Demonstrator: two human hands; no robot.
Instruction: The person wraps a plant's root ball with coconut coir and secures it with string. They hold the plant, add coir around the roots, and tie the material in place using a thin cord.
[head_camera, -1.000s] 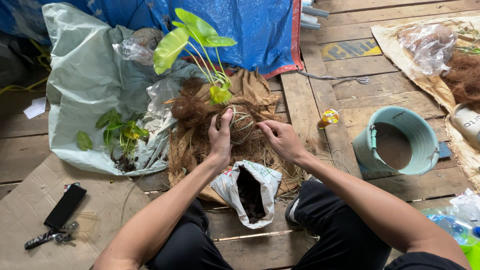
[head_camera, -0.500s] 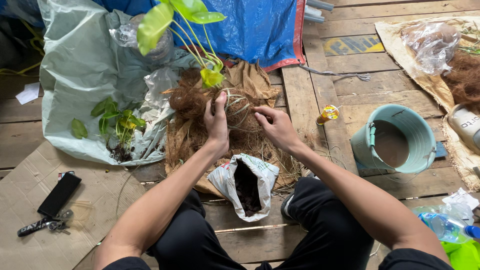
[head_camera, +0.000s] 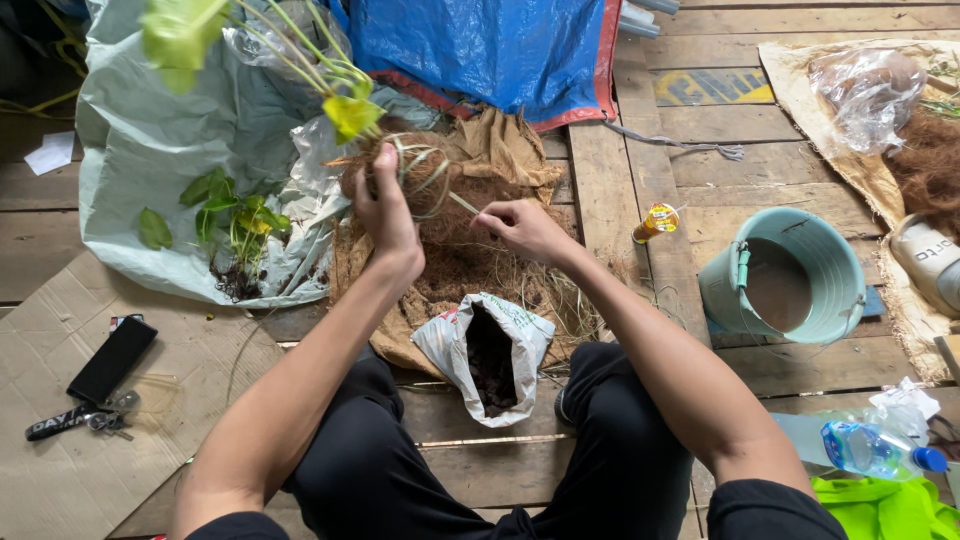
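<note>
My left hand (head_camera: 385, 210) grips a brown fibre-wrapped root ball (head_camera: 418, 172) with pale string wound around it. A plant with long stems and yellow-green leaves (head_camera: 185, 28) rises from the ball toward the upper left. My right hand (head_camera: 522, 226) pinches the pale string (head_camera: 464, 205) just right of the ball and holds it taut. Both hands are raised above a brown burlap sheet (head_camera: 500, 150) strewn with loose coconut fibre.
An open white bag of dark soil (head_camera: 490, 350) lies between my knees. A teal bucket (head_camera: 780, 285) stands right, a small yellow bottle (head_camera: 655, 222) beside it. Small green plants (head_camera: 225, 215) lie on a grey plastic sheet left. A black phone (head_camera: 110, 358), keys and a water bottle (head_camera: 870, 450) lie nearby.
My left hand has lifted the root ball higher and tilted the plant to the left. My right hand has pulled the string out to the right of the ball.
</note>
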